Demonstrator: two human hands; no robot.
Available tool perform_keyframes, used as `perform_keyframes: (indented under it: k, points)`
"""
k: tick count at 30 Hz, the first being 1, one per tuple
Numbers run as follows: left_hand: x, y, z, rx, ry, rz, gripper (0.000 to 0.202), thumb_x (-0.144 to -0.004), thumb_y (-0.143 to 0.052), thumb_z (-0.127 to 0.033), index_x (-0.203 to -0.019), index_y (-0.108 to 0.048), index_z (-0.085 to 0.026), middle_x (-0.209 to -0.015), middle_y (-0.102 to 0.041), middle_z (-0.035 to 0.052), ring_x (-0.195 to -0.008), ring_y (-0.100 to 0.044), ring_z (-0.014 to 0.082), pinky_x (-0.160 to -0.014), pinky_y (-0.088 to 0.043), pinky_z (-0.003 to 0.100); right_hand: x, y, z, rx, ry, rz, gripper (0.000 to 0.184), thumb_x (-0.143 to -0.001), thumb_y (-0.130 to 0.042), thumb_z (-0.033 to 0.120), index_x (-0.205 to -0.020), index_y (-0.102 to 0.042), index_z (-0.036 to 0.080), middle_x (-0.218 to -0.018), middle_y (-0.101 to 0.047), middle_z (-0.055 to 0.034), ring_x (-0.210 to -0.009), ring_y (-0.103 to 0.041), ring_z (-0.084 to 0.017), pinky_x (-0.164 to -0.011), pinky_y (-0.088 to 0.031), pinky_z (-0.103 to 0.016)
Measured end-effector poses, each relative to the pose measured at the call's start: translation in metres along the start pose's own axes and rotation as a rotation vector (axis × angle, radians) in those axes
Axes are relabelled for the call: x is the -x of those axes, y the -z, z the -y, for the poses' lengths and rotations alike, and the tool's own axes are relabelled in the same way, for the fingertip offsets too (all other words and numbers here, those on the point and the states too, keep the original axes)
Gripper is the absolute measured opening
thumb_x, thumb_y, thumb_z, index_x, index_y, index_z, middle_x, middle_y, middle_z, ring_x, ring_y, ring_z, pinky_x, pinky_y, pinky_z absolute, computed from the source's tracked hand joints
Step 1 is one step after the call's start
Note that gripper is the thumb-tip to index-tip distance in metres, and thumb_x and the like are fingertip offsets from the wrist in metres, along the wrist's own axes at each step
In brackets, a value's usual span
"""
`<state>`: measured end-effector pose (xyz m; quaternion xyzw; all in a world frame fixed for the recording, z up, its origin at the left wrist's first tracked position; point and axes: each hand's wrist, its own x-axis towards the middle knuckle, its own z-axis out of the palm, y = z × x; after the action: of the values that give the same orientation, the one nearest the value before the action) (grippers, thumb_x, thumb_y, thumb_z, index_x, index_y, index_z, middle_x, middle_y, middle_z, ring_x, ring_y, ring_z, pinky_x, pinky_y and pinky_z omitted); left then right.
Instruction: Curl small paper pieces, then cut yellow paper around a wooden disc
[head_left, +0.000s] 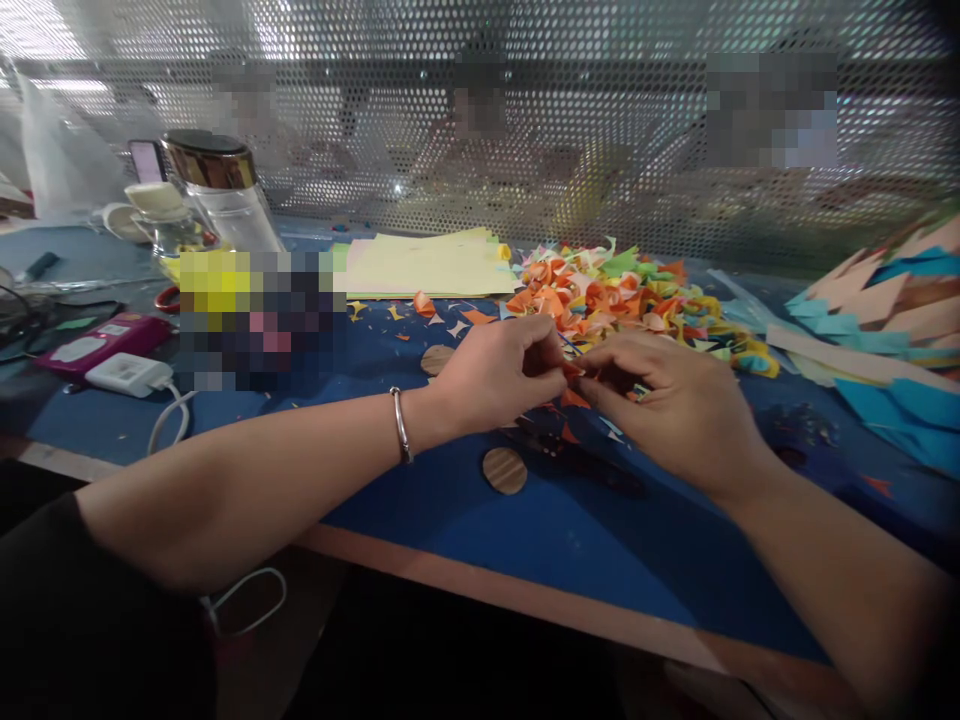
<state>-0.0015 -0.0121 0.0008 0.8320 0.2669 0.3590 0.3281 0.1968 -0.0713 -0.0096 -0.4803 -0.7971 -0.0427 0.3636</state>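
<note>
Both hands meet over the blue table in the middle of the head view. My left hand (501, 375), with a silver bangle at the wrist, pinches a small orange-red paper piece (573, 369). The fingertips of my right hand (671, 405) close on the same piece from the other side. Fingers cover most of it, so its shape is hard to make out. Just beyond lies a heap of folded, coloured paper pieces (611, 295), mostly orange and yellow. Below the hands rest a round cardboard disc (505, 471) and a dark, long object (592, 465); a second disc (435, 360) is partly behind my left hand.
A stack of pale yellow paper sheets (427, 264) lies at the back. To the left stand a gold-lidded bottle (240, 205) and a smaller jar (161, 220), near a white charger (129, 374). Pointed blue and peach paper (862, 300) fills the right. A perforated metal screen (420, 130) rises behind.
</note>
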Motion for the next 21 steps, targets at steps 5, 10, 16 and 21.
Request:
perform_keyframes:
  k: [5, 10, 16, 21]
  points:
    - [-0.001, 0.001, 0.003, -0.029, -0.008, 0.01, 0.009, -0.075, -0.061, -0.014, -0.074, -0.055, -0.021, -0.069, -0.063, -0.0033, -0.066, -0.057, 0.0099, -0.061, -0.043, 0.027, 0.0, 0.001, 0.001, 0.019, 0.044, -0.006, 0.009, -0.094, -0.064, 0.02, -0.089, -0.07, 0.024, -0.082, -0.07, -0.0033, -0.073, -0.066, -0.02, -0.063, -0.05, -0.033]
    - [-0.003, 0.002, 0.006, 0.023, 0.045, 0.046, 0.006, -0.073, -0.063, -0.017, -0.075, -0.059, -0.02, -0.072, -0.066, -0.0022, -0.068, -0.059, 0.0104, -0.061, -0.044, 0.026, 0.001, -0.001, 0.001, 0.023, 0.03, 0.01, 0.011, -0.096, -0.064, 0.022, -0.089, -0.071, 0.025, -0.084, -0.072, -0.004, -0.076, -0.068, -0.021, -0.064, -0.05, -0.033]
    - [-0.006, 0.003, 0.012, 0.116, 0.073, 0.09, 0.004, -0.073, -0.064, -0.021, -0.076, -0.061, -0.018, -0.071, -0.065, -0.0014, -0.068, -0.058, 0.0101, -0.062, -0.044, 0.026, 0.002, 0.002, 0.003, 0.04, 0.039, 0.023, 0.014, -0.099, -0.062, 0.024, -0.09, -0.073, 0.024, -0.09, -0.075, -0.0048, -0.085, -0.07, -0.02, -0.071, -0.052, -0.031]
    - [-0.005, 0.008, 0.012, 0.145, 0.118, 0.037, 0.007, -0.072, -0.065, -0.023, -0.075, -0.06, -0.019, -0.072, -0.066, -0.0007, -0.067, -0.058, 0.0107, -0.063, -0.044, 0.027, 0.004, 0.016, 0.004, 0.087, -0.023, -0.024, 0.012, -0.099, -0.063, 0.025, -0.097, -0.075, 0.022, -0.094, -0.076, -0.0068, -0.084, -0.069, -0.017, -0.073, -0.051, -0.029]
